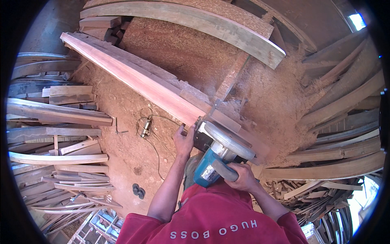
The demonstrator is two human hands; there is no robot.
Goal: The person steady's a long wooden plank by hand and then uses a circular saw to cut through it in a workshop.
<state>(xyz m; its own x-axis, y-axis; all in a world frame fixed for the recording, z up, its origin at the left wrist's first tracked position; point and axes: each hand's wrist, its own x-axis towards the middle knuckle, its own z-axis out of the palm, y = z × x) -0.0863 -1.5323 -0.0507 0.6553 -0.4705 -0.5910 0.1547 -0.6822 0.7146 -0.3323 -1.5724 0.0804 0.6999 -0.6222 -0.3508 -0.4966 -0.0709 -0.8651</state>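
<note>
A teal-and-silver circular saw [213, 158] rests at the near end of a long reddish wooden plank [142, 79], with its round silver guard toward the right. My right hand [243, 177] is closed around the saw's rear handle. At the plank's near left edge, beside the saw's dark base, is my left hand [184, 141]; its fingers are bent against the edge with the thumb close by. The saw covers the plank's end, and the blade is hidden. Under the plank runs a rougher, dust-covered timber [178, 83].
Sawdust covers the floor. On it lie a small silver corded tool [146, 127], dark footwear [138, 191] and a thin angled metal piece [118, 127]. Curved boards are stacked left [59, 158] and right [333, 171]. A curved beam [195, 24] lies across the far side.
</note>
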